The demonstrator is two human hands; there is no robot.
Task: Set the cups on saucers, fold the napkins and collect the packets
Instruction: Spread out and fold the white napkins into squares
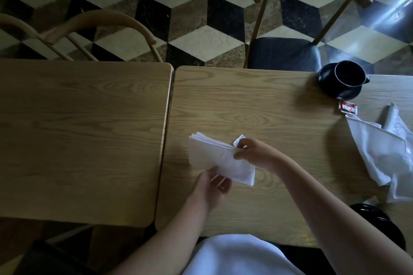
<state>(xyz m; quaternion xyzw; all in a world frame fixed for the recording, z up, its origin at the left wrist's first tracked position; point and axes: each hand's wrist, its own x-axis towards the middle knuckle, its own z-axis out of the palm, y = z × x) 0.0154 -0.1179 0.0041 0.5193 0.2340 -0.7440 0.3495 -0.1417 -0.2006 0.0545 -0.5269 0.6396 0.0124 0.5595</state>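
Note:
A folded white napkin [214, 158] is held just above the right wooden table [257, 105]. My left hand [212, 187] grips its near lower edge and my right hand [254, 152] pinches its right end. A small silvery packet [238, 140] lies just behind my right fingers. At the far right a black cup [349, 73] stands on a black saucer [328, 87]. A red-and-white packet [347, 107] lies in front of the saucer. An unfolded, crumpled white napkin [384, 152] is spread at the right edge.
A second wooden table [78, 136] abuts on the left. Two wooden chairs [100, 27] stand behind it, and one with a dark seat [288, 51] stands behind the right table. A black round object [377, 221] sits partly hidden under my right forearm.

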